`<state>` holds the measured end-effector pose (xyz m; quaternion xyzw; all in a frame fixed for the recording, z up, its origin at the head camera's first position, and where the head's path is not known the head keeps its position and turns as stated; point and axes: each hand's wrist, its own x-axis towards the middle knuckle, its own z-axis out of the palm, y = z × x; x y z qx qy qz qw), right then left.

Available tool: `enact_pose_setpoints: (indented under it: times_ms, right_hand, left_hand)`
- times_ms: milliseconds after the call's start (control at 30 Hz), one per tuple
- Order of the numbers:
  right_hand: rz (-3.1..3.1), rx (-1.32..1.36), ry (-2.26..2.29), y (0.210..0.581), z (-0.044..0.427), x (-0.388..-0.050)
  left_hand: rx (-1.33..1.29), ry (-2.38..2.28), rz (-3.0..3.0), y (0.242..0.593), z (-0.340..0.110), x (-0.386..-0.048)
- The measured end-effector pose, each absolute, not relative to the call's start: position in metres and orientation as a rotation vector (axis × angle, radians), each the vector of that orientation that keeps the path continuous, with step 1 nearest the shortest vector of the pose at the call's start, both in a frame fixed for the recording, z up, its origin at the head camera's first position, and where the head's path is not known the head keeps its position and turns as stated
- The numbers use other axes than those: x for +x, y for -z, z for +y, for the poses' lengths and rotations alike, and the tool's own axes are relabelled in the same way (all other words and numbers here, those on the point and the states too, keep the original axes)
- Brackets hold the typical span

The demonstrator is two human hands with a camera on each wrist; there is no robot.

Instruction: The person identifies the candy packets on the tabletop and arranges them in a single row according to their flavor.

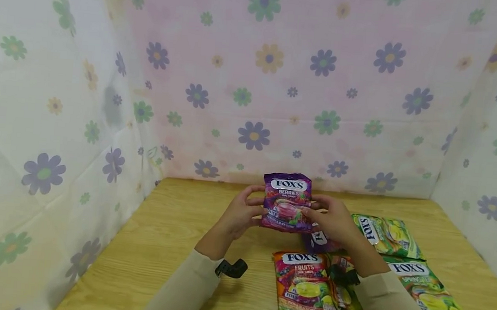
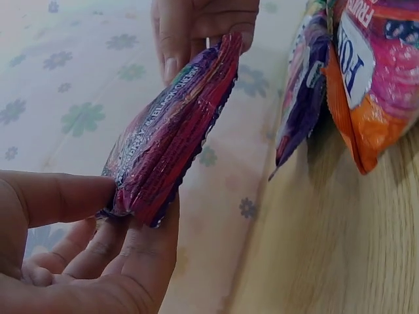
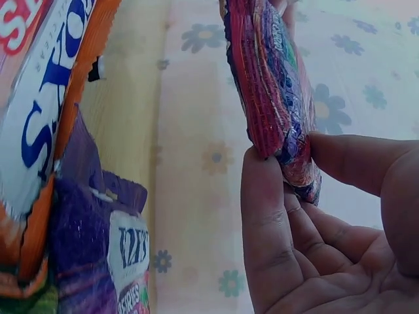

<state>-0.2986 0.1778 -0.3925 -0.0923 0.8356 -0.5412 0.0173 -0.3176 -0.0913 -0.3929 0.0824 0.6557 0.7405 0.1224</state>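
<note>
A purple bag of Fox's Berries candy (image 1: pixel 287 207) is held up off the table, its printed front facing the head camera. My left hand (image 1: pixel 240 213) grips its left edge, and my right hand (image 1: pixel 333 221) pinches the right edge between thumb and fingers. In the left wrist view, the left thumb lies on one face of the candy bag (image 2: pixel 171 124) with fingers behind it. From the right wrist, the bag (image 3: pixel 272 85) is seen edge-on in the fingers. Another purple Berries bag (image 1: pixel 318 242) lies below the right hand, partly hidden by it.
On the wooden table (image 1: pixel 173 222), an orange Fruits candy bag (image 1: pixel 306 288) lies in front, overlapping another bag (image 1: pixel 344 294) under the right wrist. To the right are a yellow-green Fox's bag (image 1: pixel 388 235) and a green one (image 1: pixel 434 301). Flowered cloth (image 1: pixel 220 70) walls the back and sides.
</note>
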Motion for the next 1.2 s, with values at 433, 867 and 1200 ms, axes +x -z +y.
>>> enact_pose_setpoints:
  times_ms: [433,867,1200]
  right_hand:
    - [2.588,-0.333,1.696,0.378,0.148,-0.306]
    - [2.453,-0.321,1.830,0.386,0.104,-0.315]
    - [2.311,-0.279,1.957,0.393,0.068,-0.324]
  left_hand:
    - [0.183,-2.163,2.086,0.391,-0.117,-0.323]
    - [0.130,-2.118,2.203,0.396,-0.159,-0.324]
    - [0.113,-2.096,2.269,0.393,-0.191,-0.327]
